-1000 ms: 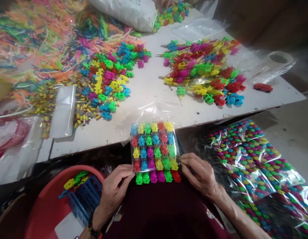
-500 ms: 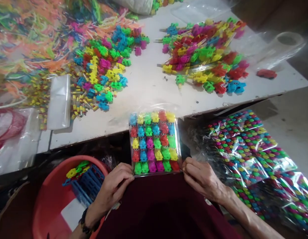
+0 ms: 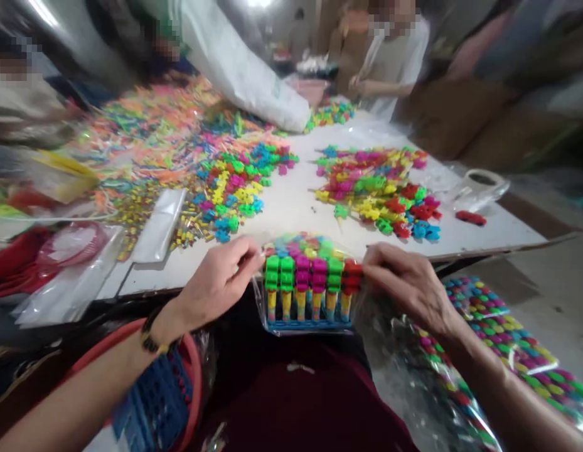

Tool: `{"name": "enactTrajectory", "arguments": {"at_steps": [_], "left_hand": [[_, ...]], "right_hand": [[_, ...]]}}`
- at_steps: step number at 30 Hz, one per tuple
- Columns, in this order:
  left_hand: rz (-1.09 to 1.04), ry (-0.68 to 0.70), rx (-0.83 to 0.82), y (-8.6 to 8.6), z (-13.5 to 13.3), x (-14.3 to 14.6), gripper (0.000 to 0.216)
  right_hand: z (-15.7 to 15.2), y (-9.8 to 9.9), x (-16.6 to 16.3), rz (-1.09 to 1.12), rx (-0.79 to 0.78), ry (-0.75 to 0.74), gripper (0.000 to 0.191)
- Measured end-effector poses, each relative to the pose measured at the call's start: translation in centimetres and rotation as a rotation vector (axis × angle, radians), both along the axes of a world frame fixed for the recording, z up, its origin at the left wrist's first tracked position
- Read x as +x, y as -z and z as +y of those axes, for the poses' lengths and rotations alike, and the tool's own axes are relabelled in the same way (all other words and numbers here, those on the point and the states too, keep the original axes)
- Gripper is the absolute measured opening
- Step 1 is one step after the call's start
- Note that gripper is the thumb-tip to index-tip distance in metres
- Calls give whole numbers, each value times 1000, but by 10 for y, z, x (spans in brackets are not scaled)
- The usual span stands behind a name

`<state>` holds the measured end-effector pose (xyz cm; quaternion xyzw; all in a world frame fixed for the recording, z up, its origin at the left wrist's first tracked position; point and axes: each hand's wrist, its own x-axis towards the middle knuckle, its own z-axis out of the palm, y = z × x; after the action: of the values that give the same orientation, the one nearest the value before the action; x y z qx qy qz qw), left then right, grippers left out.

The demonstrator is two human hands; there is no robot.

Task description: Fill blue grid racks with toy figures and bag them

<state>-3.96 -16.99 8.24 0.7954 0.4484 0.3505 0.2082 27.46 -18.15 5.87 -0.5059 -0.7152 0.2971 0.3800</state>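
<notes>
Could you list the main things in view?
Bagged toy pack: one, multicoloured, near centre
Table: one, white, ahead
Toy heaps: several, multicoloured, on table
Stringy pieces: many, mixed colours, table's left
Small pieces: many, yellowish, table's left
Plastic packet: one, whitish, on table
Sack: one, white, table's far side
Roll: one, clear, table's right
Toy car: one, red, by roll
Basket: one, pinkish, left
Tub: one, red, lower left
Racks: several, blue, in tub
Other packs: several, multicoloured, lower right
People: several, blurred, background
Bracelet: one, dark, left wrist
Left hand: one, bare, pack's left
Right hand: one, bare, pack's right
</notes>
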Motion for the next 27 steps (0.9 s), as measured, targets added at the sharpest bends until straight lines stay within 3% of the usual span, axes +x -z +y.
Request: {"name": "enactTrajectory", "arguments": {"at_steps": [3, 7, 10, 13, 16, 19, 23, 27], "left_hand": [[-54, 9, -2, -48, 44, 11, 22], [-136, 31, -18, -104, 76, 15, 19], [-193, 0, 41, -126, 104, 15, 18], [-227, -91, 61, -133, 141, 17, 20], [-206, -160, 66, -128, 167, 16, 22], [-194, -149, 93, -110, 166, 11, 23], [-236, -50, 58, -70, 126, 10, 18], [-325, 17, -121, -23, 66, 17, 19]], "right_hand": [[50, -44, 0, 108, 90, 42, 24], [93, -100, 3, 200, 218, 58, 20], [122, -130, -2, 192, 298, 17, 21], [155, -142, -15, 219, 376, -46, 22], [180, -135, -27, 230, 402, -61, 23], [183, -109, -30, 290, 381, 36, 22], [147, -58, -18, 315, 315, 132, 18], [84, 2, 2, 356, 175, 124, 20]]}}
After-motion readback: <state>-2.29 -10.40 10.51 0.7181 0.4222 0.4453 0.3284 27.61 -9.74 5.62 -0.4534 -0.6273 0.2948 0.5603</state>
